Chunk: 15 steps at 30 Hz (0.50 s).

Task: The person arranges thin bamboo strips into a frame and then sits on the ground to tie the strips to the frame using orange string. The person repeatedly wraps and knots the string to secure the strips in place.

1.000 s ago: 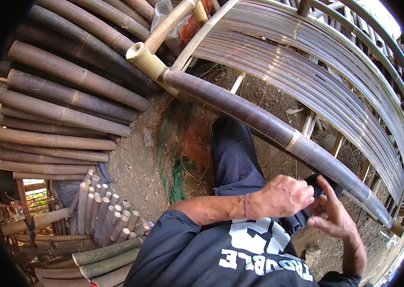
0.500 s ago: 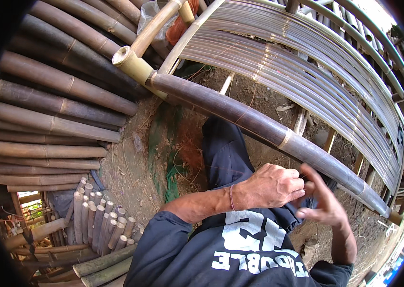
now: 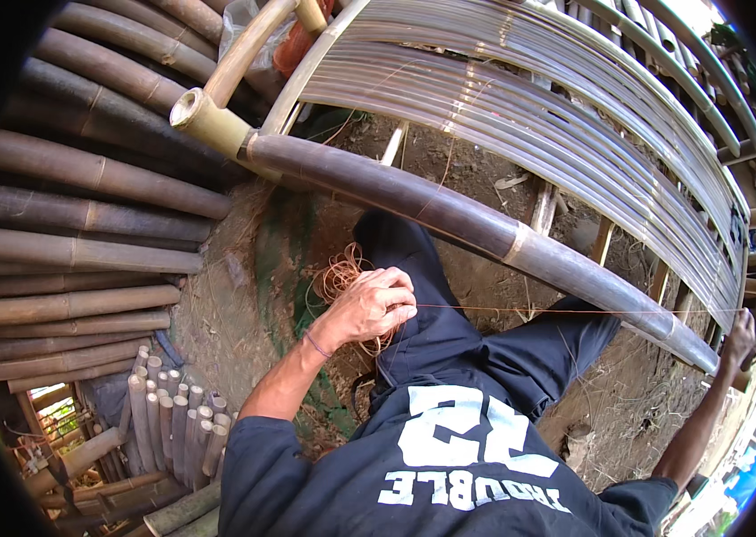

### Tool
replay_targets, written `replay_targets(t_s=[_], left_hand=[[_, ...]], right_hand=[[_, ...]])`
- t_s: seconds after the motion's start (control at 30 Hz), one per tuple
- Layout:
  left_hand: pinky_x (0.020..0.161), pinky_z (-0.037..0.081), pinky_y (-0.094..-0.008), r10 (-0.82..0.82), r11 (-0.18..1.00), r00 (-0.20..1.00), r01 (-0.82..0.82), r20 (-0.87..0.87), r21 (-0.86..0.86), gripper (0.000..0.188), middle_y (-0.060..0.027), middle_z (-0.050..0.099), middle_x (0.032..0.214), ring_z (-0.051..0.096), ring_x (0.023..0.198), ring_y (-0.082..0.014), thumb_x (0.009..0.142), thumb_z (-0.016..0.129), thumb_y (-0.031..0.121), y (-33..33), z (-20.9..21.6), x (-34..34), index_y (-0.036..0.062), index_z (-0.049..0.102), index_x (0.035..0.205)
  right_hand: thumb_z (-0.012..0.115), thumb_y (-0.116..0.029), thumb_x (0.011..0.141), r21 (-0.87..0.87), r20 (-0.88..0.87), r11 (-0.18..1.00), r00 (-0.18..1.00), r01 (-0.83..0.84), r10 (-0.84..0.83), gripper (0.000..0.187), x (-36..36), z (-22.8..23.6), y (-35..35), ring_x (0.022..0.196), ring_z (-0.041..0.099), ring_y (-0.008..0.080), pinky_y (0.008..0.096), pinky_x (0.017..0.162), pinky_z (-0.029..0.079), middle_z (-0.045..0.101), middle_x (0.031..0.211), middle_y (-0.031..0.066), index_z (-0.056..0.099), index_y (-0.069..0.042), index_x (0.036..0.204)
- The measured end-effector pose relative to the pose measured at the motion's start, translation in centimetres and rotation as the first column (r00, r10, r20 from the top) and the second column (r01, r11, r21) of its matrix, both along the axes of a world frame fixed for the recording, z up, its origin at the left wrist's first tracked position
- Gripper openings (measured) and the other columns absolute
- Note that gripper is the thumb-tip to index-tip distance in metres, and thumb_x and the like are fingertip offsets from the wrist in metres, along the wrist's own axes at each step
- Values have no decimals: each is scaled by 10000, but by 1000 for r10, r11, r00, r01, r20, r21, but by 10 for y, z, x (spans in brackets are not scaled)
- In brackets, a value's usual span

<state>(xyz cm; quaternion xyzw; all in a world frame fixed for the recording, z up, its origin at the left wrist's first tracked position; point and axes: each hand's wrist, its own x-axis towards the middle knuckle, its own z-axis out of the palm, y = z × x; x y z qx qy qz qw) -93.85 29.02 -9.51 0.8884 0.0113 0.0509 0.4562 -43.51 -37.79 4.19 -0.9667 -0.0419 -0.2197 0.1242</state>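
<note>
A thin orange-brown twine (image 3: 530,311) runs nearly straight across my lap between both hands. My left hand (image 3: 373,306) rests over my thigh, its fingers curled around the twine. Beside and below it bunches a loose tangle of the same twine (image 3: 339,271). Stretched far out to the right, my right hand (image 3: 739,340) is closed on the twine's other end, near the right tip of a dark bamboo pole (image 3: 387,186). This thick pole forms the front rail of a frame. Behind it lies a panel of thin bamboo slats (image 3: 521,98).
Stacked bamboo poles (image 3: 83,242) fill the left side, above a cluster of short upright cut pieces (image 3: 177,407). A pale bamboo joint (image 3: 212,123) sticks out at the rail's left end. Bare soil and green netting (image 3: 302,358) show around my legs.
My hands were together at the middle; now they are far apart, the left moved left to the tangle, the right out to the far right. The twine is drawn out between them.
</note>
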Motion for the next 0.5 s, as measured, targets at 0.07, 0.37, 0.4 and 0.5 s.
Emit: replay_targets(t_s=[0.07,0.37,0.4,0.5], left_hand=[[733,504,-361,37,999,993,-38,-115,-5,164,-88,631,906,629,789,-255,895,668,181,-6,1,4,24,706,866],[767,494,-301,-248,817,932,54,-265,-574,275,-71,642,896,629,881,-178,984,580,250,-33,48,39,-5,682,986],[765,488,-283,-228,779,921,-22,-315,-627,275,-68,641,918,619,883,-159,996,563,242,-34,52,38,-10,673,982],[843,506,-282,-180,429,926,-230,-333,-873,346,-113,617,1076,619,962,-161,1017,510,278,-27,48,28,-41,571,1137]], right_hand=[[465,-284,1007,-610,0,791,998,44,-56,406,-4,-25,35,1173,584,276,394,974,479,591,1299,187,579,3,1270],[775,-256,812,682,-418,140,-226,-718,880,822,-313,-50,444,1201,554,354,450,1029,416,568,1317,177,343,10,1458],[720,-212,872,786,-516,355,-220,-506,828,590,-320,-46,454,964,663,290,382,854,512,671,1102,164,478,6,1364],[618,-170,961,821,-516,476,-53,-315,855,218,-324,-57,456,821,653,151,299,775,520,711,903,135,687,17,1051]])
